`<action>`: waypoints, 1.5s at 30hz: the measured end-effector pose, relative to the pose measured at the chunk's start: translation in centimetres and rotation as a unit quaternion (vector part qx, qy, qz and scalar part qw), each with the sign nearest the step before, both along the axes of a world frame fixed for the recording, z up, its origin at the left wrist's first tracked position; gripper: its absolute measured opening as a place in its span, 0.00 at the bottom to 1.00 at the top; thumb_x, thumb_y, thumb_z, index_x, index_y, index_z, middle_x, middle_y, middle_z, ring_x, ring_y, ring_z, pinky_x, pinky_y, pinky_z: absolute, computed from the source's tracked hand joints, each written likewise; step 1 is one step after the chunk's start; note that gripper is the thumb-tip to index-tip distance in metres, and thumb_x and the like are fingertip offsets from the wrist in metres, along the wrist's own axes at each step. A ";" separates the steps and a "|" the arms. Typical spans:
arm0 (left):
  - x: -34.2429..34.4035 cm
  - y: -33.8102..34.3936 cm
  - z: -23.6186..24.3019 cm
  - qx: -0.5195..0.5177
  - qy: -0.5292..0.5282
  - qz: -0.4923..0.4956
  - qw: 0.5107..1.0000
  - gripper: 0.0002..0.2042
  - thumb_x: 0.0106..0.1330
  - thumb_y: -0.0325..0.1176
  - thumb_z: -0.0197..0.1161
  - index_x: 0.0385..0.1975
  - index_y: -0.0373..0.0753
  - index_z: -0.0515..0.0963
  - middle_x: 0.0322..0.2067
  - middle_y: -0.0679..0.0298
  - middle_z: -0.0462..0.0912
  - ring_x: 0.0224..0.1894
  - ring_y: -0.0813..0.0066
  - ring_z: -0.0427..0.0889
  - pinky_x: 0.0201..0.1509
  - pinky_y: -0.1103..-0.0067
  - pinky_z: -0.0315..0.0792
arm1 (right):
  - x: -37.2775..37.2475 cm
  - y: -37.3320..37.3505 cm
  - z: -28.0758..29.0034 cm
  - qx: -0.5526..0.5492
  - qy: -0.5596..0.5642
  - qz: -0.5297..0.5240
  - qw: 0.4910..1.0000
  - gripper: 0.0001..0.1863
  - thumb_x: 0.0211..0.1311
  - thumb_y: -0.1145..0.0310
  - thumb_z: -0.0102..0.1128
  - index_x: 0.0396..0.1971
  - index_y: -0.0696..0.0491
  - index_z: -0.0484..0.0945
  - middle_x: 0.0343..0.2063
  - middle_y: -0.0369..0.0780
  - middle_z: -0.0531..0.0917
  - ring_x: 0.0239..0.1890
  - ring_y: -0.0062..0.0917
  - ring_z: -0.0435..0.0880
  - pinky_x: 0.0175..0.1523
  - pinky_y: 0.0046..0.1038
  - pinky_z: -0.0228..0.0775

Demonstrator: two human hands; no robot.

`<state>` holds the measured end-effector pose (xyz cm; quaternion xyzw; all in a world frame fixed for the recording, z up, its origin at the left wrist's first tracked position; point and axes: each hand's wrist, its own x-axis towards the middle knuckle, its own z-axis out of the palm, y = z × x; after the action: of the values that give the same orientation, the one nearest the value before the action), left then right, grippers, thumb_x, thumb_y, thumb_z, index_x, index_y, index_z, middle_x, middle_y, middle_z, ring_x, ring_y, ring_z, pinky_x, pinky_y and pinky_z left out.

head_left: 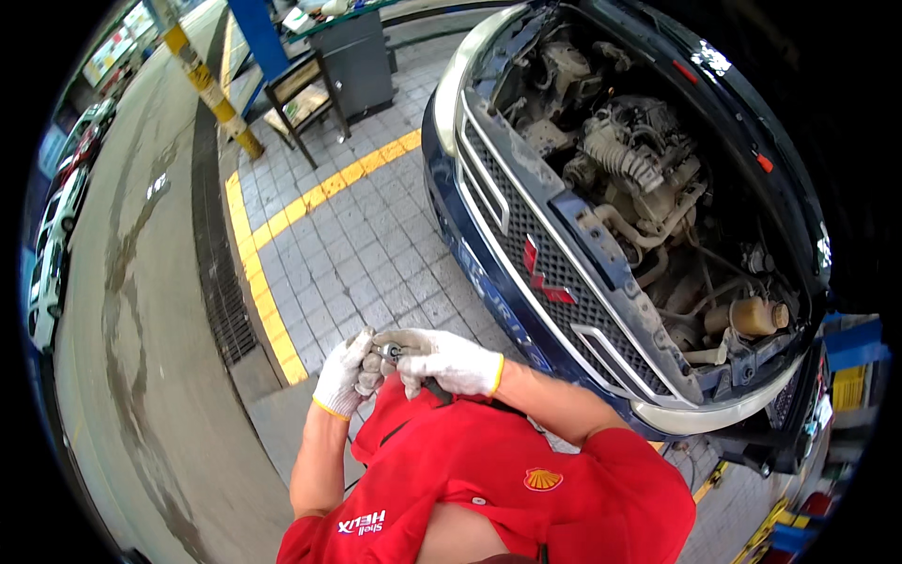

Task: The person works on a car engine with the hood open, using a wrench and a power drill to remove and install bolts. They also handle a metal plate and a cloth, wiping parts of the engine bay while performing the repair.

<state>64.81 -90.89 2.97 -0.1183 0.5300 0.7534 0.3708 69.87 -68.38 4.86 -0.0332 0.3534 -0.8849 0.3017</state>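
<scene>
Hands were both gloved, left hand and right hand pinching a small metal ratchet tool at chest height beside the car, seemingly fitting its head, needing steady twisting next.

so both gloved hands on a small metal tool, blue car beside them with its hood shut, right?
Not quite: the hood is open, engine exposed, as the head view shows. The rest holds: both hands, left and right, gloved, on a small metal tool beside the blue car.
</scene>
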 end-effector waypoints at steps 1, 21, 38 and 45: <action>-2.7 -0.3 0.5 -0.007 0.004 -0.017 1.000 0.17 0.80 0.48 0.60 0.43 0.37 0.76 0.21 0.69 0.76 0.13 0.84 0.65 0.13 0.85 0.58 | -1.5 -0.7 0.1 0.008 0.009 -0.017 1.000 0.34 0.73 0.68 0.65 0.75 0.56 0.64 0.49 0.37 0.80 0.41 0.19 0.81 0.46 0.24 0.79; -42.7 27.0 7.9 -0.097 0.669 -0.276 0.683 0.20 0.69 0.27 0.68 0.59 0.34 0.76 0.49 0.53 0.87 0.50 0.63 0.88 0.58 0.70 0.80 | -32.3 24.6 0.8 0.247 -0.042 -0.625 0.740 0.26 0.82 0.44 0.50 0.50 0.56 0.78 0.27 0.37 0.82 0.21 0.20 0.77 0.29 0.25 0.75; -68.1 57.9 6.5 -0.063 0.902 -0.215 0.370 0.18 0.62 0.38 0.73 0.49 0.38 0.80 0.51 0.54 0.82 0.60 0.46 0.77 0.69 0.56 0.67 | -49.0 53.6 -2.1 0.250 -0.164 -0.783 0.546 0.14 0.77 0.56 0.58 0.42 0.53 0.76 0.20 0.36 0.76 0.18 0.25 0.75 0.24 0.32 0.68; -68.4 59.7 6.9 -0.006 0.878 -0.233 0.417 0.14 0.58 0.32 0.75 0.42 0.40 0.80 0.45 0.57 0.82 0.54 0.50 0.79 0.69 0.56 0.68 | -52.7 62.2 -9.4 0.268 -0.209 -0.783 0.521 0.27 0.75 0.59 0.57 0.70 0.49 0.69 0.22 0.39 0.77 0.21 0.29 0.78 0.28 0.35 0.72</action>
<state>-3.61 -31.23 9.85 0.7334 0.5791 0.3288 -0.1364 17.14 -6.20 -4.55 0.5249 0.3846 -0.6095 -0.4528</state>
